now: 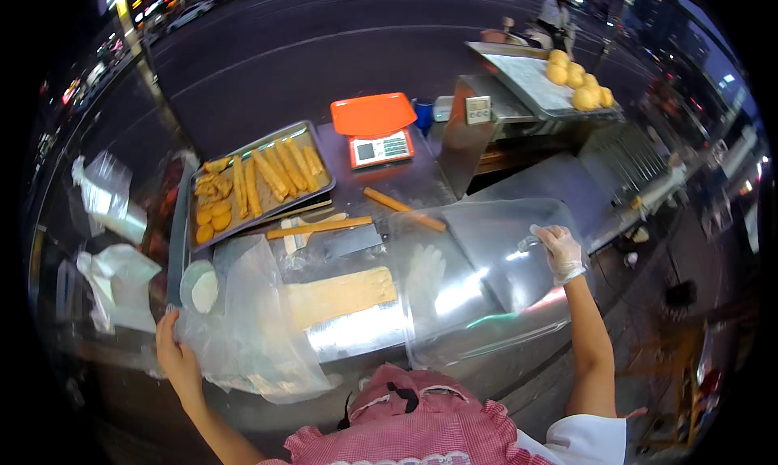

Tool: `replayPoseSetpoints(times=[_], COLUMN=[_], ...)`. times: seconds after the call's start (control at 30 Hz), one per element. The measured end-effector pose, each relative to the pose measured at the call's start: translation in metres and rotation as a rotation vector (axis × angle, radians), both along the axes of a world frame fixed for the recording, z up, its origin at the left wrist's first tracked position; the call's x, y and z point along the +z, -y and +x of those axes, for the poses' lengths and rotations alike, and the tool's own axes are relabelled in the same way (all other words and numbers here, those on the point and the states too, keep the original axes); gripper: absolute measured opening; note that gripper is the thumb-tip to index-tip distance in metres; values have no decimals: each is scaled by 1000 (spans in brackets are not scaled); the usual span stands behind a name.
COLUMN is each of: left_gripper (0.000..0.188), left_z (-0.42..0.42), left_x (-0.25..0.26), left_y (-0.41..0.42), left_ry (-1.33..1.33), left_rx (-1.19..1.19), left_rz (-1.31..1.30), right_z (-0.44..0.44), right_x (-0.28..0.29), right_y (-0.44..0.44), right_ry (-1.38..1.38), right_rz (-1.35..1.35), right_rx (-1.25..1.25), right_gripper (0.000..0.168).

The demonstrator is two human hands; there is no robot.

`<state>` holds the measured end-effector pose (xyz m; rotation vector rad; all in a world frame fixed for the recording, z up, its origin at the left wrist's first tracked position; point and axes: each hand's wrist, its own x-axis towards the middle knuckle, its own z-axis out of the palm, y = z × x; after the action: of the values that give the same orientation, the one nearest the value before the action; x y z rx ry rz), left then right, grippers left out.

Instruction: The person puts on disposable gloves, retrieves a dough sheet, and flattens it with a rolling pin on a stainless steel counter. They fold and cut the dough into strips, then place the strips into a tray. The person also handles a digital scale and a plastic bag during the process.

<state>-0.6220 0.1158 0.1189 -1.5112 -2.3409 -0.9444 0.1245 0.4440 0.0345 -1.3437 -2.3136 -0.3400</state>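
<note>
My bare left hand [179, 357] grips the left edge of a cloudy plastic sheet [255, 331], which hangs in folds over the counter's front left. A flat slab of pale dough [343, 292] lies on the metal counter, its left end behind the sheet. My right hand [559, 255], in a thin clear glove, pinches a transparent plastic cover [492, 222] at its right side, near what looks like its handle. Through the cover, a pale glove-like shape [428, 273] shows beside the dough. Whether it is a reflection, I cannot tell.
Behind the dough lie a scraper [352, 241], a brush [296, 237] and wooden rolling sticks [319, 227]. A tray [325, 179] of fried dough sticks, an orange scale [382, 149] and a bowl of white powder [203, 292] stand around. Dough balls [574, 76] sit on a raised tray.
</note>
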Motion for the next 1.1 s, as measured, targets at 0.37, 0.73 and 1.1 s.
replayPoseSetpoints(times=[0.37,0.73,1.1], left_gripper=[51,49,59], left_z=[70,68,14], left_x=[95,-24,-1], left_y=[-2,-50,-49], left_ry=[494,809,883], left_rx=[144,74,54], left_rz=[600,-3,369], right_z=[40,1,-143], right_x=[-72,-53,-2], right_y=[-68,-55,-39], right_ry=[-103,23,-116], right_rz=[-129,-263,-79], right_rx=[-11,-262,-162], right_gripper=[52,107,77])
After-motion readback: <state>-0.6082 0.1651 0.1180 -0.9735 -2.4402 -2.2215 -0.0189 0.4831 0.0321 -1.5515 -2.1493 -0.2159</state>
